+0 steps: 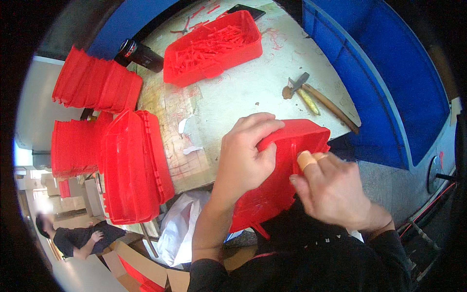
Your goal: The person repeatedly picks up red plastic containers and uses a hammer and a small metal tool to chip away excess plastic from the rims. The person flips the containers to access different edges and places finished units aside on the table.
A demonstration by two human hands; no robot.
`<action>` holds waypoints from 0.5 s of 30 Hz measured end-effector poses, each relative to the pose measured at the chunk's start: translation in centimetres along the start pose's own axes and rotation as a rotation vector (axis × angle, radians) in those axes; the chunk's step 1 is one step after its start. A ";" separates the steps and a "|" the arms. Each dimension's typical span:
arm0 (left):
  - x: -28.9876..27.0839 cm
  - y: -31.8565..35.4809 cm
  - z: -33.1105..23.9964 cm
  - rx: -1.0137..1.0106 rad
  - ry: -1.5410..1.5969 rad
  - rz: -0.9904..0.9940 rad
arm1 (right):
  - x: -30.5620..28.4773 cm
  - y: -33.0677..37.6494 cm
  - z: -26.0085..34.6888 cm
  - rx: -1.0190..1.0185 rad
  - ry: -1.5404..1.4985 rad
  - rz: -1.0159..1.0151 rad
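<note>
Fingers (255, 124) of the left hand (248, 153) are gripping the far-left wall of a red plastic case shell (267, 202), with the thumb pressing on the inside. The shell is tilting open toward the person, sitting right at the near edge of the surface (228, 97) and hanging partly over their lap. Right hand (331, 182) is working at the shell's right side, fingers curling in by the wall, a tan finger cover (305, 159) showing on one of them. Honestly can't tell if they're pinching the wall or something small.

Further up, a red bin (245, 54) is holding a heap of thin red strips (209, 48), with a black can (141, 55) leaning just beside it. A wooden-handled hammer (331, 108) is lying to the right, next to a yellow object (309, 102) I can't make out.

Stacked red shells (95, 80) are crowding the left side, and a big blue bin (362, 73) is standing on the right. Down low, a white plastic bag (182, 228) is bunching up by the left forearm, and a co-worker in black (85, 241) is hanging around at far left.
</note>
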State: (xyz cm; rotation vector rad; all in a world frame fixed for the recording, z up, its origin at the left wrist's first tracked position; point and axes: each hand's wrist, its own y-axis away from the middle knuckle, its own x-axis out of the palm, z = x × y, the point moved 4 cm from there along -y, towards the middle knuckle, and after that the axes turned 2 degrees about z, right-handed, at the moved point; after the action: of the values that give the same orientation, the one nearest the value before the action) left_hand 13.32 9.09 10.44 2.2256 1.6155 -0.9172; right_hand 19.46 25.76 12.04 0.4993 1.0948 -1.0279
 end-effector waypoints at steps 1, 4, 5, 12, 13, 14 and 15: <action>0.1 0.1 -0.1 0.014 -0.014 -0.015 | -0.1 0.1 0.7 -0.041 0.023 -0.059; 0.7 0.5 -0.4 0.005 -0.070 -0.032 | 0.1 -0.1 0.5 0.140 -0.058 -0.032; 0.9 0.6 -0.6 0.002 -0.090 -0.038 | 0.1 0.0 0.7 0.164 -0.003 -0.028; 0.6 -0.2 -0.1 -0.077 0.011 0.001 | 4.3 1.3 -0.2 -0.065 0.365 -0.123; 0.6 -0.3 0.2 -0.099 0.025 0.018 | 5.2 1.6 -1.6 -0.129 0.376 -0.125; 0.6 -0.3 0.2 -0.022 0.050 0.019 | 6.1 1.7 -2.9 -0.159 0.324 -0.184; 0.9 -0.3 0.4 -0.016 0.060 0.024 | 7.3 1.4 -4.0 -0.394 0.291 -0.151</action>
State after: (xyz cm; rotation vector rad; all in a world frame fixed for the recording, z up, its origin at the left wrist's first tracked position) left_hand 13.07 9.67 9.67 2.2781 1.6118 -0.8358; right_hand 19.43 26.41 3.65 0.2532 1.5732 -0.8542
